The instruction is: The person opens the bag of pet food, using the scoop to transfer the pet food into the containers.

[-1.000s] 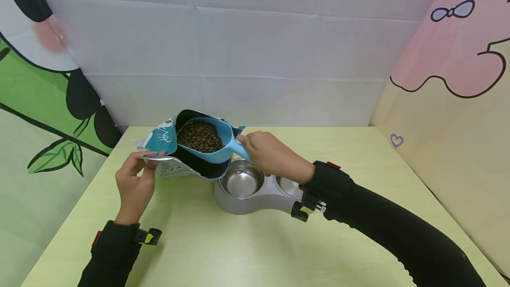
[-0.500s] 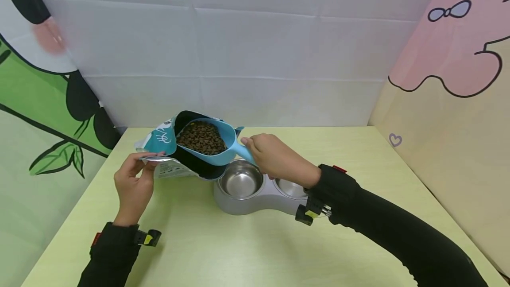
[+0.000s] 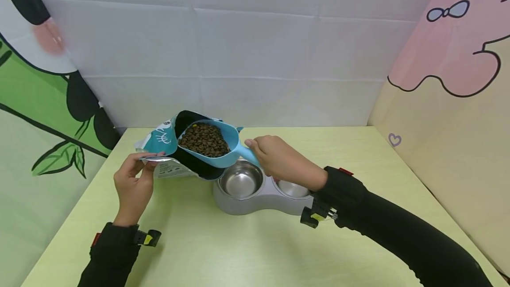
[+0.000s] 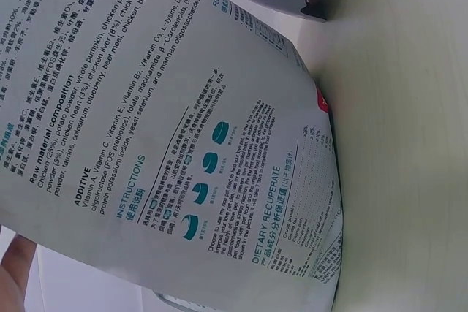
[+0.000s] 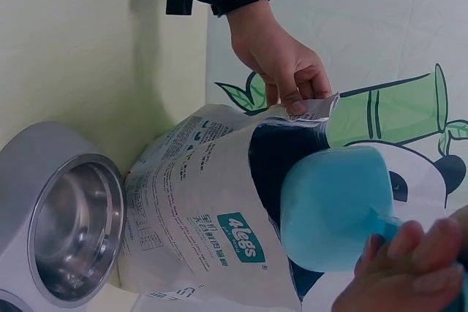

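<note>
In the head view a light-blue scoop heaped with brown kibble sits in the mouth of a teal-and-white pet food bag. My right hand grips the scoop's handle, fingers curled round it. With thumb and fingers, my left hand pinches the near rim of the bag, as the right wrist view also shows. The bag leans with its dark opening turned toward the right. Printed text on the bag's back panel fills much of the left wrist view. What lies deeper in the bag is hidden.
Just right of the bag, a grey double pet feeder stands on the pale yellow table. Its left steel bowl shows bare metal; my right hand and wrist partly cover the other. A white sheet hangs behind the table.
My right hand has drawn the kibble-filled scoop slightly right and toward me, a little farther out of the bag's mouth. The left hand and bag stay nearly still.
</note>
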Tool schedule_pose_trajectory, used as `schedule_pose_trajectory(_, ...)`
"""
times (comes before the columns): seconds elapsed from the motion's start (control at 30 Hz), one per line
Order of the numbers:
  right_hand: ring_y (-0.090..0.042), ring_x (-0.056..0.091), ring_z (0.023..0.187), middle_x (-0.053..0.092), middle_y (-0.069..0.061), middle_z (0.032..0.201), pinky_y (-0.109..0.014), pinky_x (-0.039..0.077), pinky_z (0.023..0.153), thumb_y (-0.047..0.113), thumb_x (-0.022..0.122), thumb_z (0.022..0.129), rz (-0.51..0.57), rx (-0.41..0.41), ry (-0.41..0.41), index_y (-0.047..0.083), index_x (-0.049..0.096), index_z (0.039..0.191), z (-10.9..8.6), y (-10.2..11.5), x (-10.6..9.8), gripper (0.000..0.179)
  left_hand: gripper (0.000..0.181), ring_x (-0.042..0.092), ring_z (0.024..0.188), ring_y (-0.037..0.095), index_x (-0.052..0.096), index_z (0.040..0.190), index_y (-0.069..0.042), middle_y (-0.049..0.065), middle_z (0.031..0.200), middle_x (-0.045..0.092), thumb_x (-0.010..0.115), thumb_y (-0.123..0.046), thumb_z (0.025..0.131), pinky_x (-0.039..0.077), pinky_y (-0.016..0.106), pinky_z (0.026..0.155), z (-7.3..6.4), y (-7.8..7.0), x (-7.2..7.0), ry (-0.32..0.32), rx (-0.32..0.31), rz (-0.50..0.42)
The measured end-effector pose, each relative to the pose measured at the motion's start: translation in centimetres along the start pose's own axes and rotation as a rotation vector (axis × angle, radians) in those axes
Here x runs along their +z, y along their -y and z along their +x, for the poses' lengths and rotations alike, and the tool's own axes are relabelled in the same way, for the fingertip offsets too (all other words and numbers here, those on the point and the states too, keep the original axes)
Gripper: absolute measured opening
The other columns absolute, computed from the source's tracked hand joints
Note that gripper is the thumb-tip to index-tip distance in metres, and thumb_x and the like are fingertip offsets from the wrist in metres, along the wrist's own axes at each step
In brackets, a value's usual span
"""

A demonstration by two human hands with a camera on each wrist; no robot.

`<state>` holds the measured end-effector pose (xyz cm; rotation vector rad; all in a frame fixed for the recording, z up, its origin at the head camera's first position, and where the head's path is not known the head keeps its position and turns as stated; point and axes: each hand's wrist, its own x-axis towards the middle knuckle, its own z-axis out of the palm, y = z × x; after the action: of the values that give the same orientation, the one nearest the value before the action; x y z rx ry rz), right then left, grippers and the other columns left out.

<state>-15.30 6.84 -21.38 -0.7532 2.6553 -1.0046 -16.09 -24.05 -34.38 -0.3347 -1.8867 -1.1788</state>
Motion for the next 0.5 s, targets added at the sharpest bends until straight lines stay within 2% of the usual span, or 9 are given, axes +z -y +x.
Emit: schedule_pose_trajectory(0.5, -0.015, 0.041, 0.041, 0.044, -0.004, 0.056, -0.027, 0.042, 0.052, 0.027, 0.033, 0.106, 0.017, 0.016, 0.018, 0.006, 0.048, 0.077, -0.29, 0.12, -0.25, 0.039, 0.016, 0.062, 0.101, 0.007, 0.061, 0.101, 0.012, 0.023, 0.098, 0.066, 0.061, 0.014, 0.085, 0.046, 0.015, 0.089, 0.35, -0.06, -0.21, 0.02, 0.001, -0.003)
